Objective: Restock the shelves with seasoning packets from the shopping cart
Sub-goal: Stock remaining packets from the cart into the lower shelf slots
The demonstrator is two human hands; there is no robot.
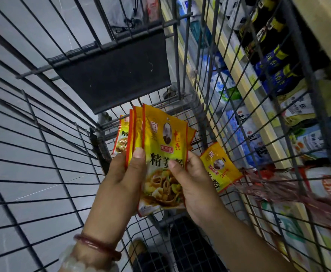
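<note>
Inside shopping cart (43, 134), both hands gripping seasoning packets (160, 154)

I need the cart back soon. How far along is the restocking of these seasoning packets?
Nothing visibly done yet: no yellow packet shows on the shelves. In hand: the left hand and right hand grip a stack of yellow packets over the cart. Left: one loose packet lies by the right hand, another stands behind the stack.
</note>
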